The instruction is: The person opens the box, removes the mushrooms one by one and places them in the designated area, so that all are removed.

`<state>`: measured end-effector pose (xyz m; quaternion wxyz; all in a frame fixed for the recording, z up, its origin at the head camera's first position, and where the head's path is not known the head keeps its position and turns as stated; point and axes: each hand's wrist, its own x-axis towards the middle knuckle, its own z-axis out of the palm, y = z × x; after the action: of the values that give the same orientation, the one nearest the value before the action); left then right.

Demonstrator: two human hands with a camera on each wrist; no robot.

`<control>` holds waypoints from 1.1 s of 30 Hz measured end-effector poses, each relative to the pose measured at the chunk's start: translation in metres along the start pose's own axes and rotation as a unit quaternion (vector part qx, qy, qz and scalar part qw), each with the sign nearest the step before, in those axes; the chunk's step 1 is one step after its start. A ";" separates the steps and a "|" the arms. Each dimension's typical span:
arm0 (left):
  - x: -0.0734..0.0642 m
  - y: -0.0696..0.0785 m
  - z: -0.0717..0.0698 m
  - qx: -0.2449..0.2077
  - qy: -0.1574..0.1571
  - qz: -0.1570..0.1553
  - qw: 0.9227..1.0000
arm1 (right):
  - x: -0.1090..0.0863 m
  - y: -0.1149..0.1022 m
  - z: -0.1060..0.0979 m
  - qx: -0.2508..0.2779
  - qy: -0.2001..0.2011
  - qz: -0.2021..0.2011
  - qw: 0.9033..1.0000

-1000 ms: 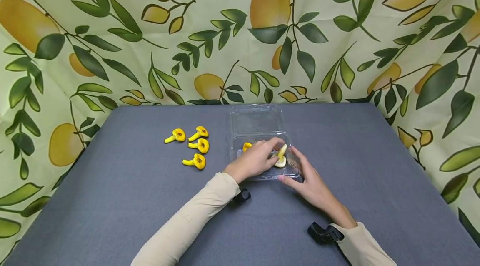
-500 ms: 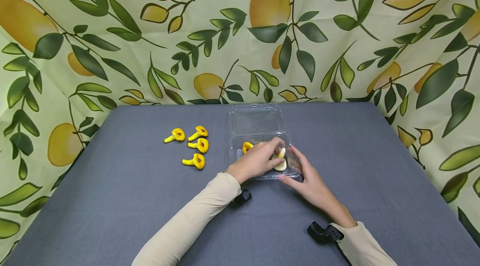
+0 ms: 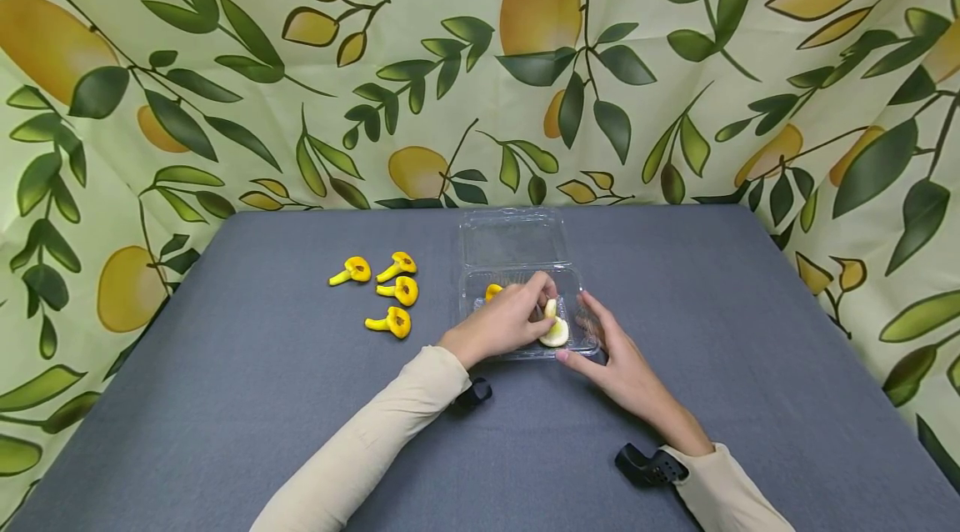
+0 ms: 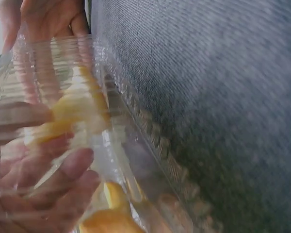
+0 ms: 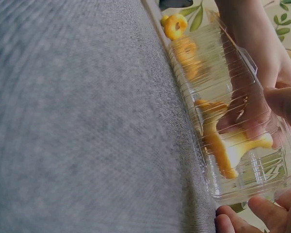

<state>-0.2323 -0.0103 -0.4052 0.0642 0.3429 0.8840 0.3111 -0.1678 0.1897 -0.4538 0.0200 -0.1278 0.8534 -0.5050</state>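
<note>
An open clear plastic clamshell container (image 3: 517,355) stands on the table, its lid folded back. My left hand (image 3: 506,319) reaches into it and pinches the stem of a yellow chanterelle-like mushroom (image 3: 556,335) with a pale cap underside. The left wrist view shows fingers on that mushroom (image 4: 87,104) through the plastic wall. Beside my left hand, another mushroom (image 3: 492,292) lies in the container, partly hidden. My right hand (image 3: 626,369) holds the container's right side, thumb at the near corner and fingers along the side wall.
Several yellow mushrooms (image 3: 390,322) lie on the grey table (image 3: 247,365), left of the container. The lid (image 3: 513,238) lies toward the back edge. A patterned cloth (image 3: 450,57) hangs behind the table and along both sides.
My left hand has shifted slightly left inside the container, and the mushroom has moved left and nearer with it, its stem now more upright in view. The right hand keeps its place.
</note>
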 end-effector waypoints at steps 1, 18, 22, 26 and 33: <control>-0.001 -0.001 -0.001 -0.003 -0.003 0.001 1.000 | 0.000 0.000 0.000 0.001 0.001 -0.001 1.000; -0.013 -0.005 -0.014 0.054 -0.032 0.029 0.998 | 0.000 -0.001 0.001 0.005 0.002 -0.004 1.000; -0.014 -0.005 -0.015 0.066 -0.036 0.033 0.997 | 0.000 -0.001 0.001 0.002 0.005 -0.008 1.000; -0.013 -0.005 -0.014 0.080 -0.039 0.038 0.995 | 0.000 -0.001 0.000 0.001 0.006 -0.012 1.000; -0.011 -0.003 -0.014 0.071 -0.079 0.014 0.994 | 0.000 0.000 0.000 0.004 0.004 -0.007 1.000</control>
<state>-0.2306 -0.0264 -0.3971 0.1048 0.3828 0.8911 0.2199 -0.1682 0.1898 -0.4537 0.0134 -0.1316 0.8507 -0.5088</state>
